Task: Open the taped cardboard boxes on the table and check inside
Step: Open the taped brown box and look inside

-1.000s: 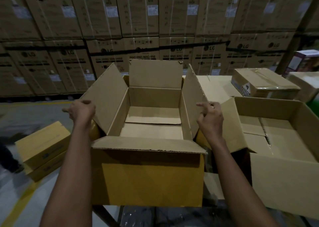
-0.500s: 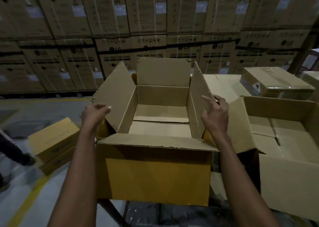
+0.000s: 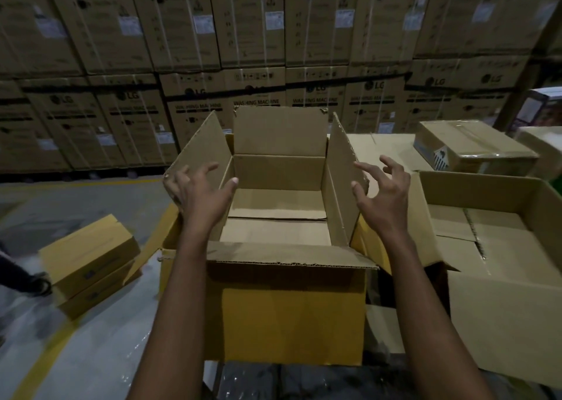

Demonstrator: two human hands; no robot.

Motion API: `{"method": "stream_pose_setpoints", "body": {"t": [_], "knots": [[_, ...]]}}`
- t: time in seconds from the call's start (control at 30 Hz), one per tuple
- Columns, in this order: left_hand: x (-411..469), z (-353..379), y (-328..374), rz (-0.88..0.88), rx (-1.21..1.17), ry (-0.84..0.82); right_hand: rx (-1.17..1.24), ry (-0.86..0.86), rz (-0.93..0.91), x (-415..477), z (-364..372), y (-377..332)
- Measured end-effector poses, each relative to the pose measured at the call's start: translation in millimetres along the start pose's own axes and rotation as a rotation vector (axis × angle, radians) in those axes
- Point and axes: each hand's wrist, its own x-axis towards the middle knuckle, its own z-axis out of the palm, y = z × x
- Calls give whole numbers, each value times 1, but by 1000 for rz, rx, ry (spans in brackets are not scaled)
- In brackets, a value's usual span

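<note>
A brown cardboard box (image 3: pixel 292 308) stands open in front of me, all its flaps raised, and its inside shows only bare cardboard floor. My left hand (image 3: pixel 197 192) hovers with spread fingers in front of the left flap (image 3: pixel 203 144), holding nothing. My right hand (image 3: pixel 383 192) is spread beside the right flap (image 3: pixel 342 171), thumb near its edge, not gripping it. A second open box (image 3: pixel 501 278) sits to the right. A taped, plastic-wrapped box (image 3: pixel 474 147) lies at the back right.
A flat cardboard sheet (image 3: pixel 383 150) lies behind the right flap. Two stacked yellow boxes (image 3: pixel 88 262) sit on the floor at left, with a person's foot (image 3: pixel 36 284) beside them. A wall of large appliance cartons (image 3: pixel 273 49) fills the background.
Both hands have let go of the side flaps and moved inward and up with fingers spread. The flaps stay upright.
</note>
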Motion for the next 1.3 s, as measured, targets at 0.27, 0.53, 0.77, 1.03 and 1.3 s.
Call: {"method": "stream_pose_setpoints", "body": {"t": [0.27, 0.53, 0.77, 1.03, 1.3], "knots": [[-36, 41, 33, 98, -110, -78, 27, 16, 26, -4, -16, 9], [-132, 107, 95, 451, -299, -195, 189, 123, 156, -31, -43, 41], [-229, 195, 141, 534, -427, -513, 184, 270, 335, -64, -104, 104], [-276, 294, 163, 250, -245, -733, -39, 341, 676, -95, -177, 210], [-274, 374, 148, 146, -16, -917, -350, 360, 1085, -71, -233, 312]]}}
